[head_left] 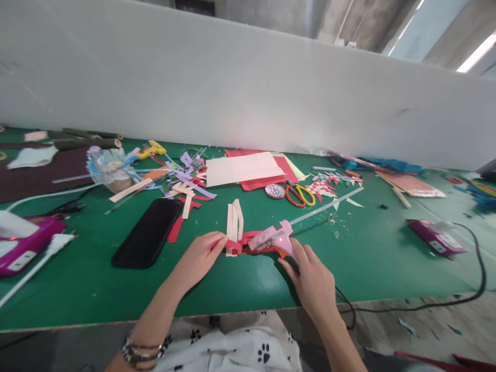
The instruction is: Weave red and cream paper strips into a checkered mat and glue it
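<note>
My right hand [312, 276] is wrapped round the handle of a pink hot glue gun [276, 237]. A long clear glue stick [329, 206] juts out of the gun's back end, and its nozzle side points left over red strips [251, 238]. Between thumb and fingers, my left hand [203, 258] pinches the end of a red strip [232, 245] lying across cream strips [234, 219]. The cream strips lie flat on the green table, pointing away from me. The gun's nozzle tip is hard to make out against the red strips.
A black phone [148, 233] lies left of my left hand. Beyond the strips are scissors [300, 195], a round tin [275, 191] and stacked sheets [244, 169]. Loose paper strips [188, 181] and a yellow glue gun [152, 150] sit back left. Purple power strips [436, 237] lie at both sides.
</note>
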`<control>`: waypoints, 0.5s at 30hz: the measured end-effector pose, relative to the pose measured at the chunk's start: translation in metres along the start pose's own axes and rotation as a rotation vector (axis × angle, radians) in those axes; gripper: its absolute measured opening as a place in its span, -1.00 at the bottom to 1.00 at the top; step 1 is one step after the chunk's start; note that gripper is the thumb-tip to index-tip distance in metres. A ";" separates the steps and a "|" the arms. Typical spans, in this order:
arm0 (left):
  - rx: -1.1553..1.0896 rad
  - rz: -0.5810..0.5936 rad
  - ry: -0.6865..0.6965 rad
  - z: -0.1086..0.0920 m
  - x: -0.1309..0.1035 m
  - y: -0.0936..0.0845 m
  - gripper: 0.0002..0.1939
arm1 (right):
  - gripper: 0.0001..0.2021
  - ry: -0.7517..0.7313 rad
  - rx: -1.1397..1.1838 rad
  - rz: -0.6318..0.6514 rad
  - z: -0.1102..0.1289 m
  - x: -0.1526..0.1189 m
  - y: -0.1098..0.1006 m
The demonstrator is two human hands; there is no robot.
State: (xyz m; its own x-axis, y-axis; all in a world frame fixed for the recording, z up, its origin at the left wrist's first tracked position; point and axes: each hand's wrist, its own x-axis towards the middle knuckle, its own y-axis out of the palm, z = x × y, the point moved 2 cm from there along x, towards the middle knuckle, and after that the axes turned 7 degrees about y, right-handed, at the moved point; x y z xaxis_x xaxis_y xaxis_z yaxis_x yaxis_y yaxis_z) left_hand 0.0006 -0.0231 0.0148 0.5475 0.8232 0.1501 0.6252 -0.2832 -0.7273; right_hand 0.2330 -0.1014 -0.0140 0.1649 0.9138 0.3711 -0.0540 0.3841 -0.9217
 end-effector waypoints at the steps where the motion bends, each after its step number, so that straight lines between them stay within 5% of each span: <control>1: 0.001 0.002 -0.002 0.000 0.000 0.000 -0.61 | -0.61 -0.001 -0.001 0.002 0.000 0.000 0.000; 15: -0.005 -0.001 0.014 -0.001 -0.001 -0.001 -0.61 | -0.65 -0.006 -0.021 -0.006 -0.001 0.001 -0.001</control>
State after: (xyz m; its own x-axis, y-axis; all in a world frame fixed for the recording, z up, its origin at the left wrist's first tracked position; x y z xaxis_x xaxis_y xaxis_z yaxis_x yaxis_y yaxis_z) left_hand 0.0001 -0.0242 0.0157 0.5547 0.8165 0.1600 0.6283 -0.2850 -0.7239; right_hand 0.2337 -0.1013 -0.0129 0.1593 0.9122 0.3776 -0.0323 0.3871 -0.9215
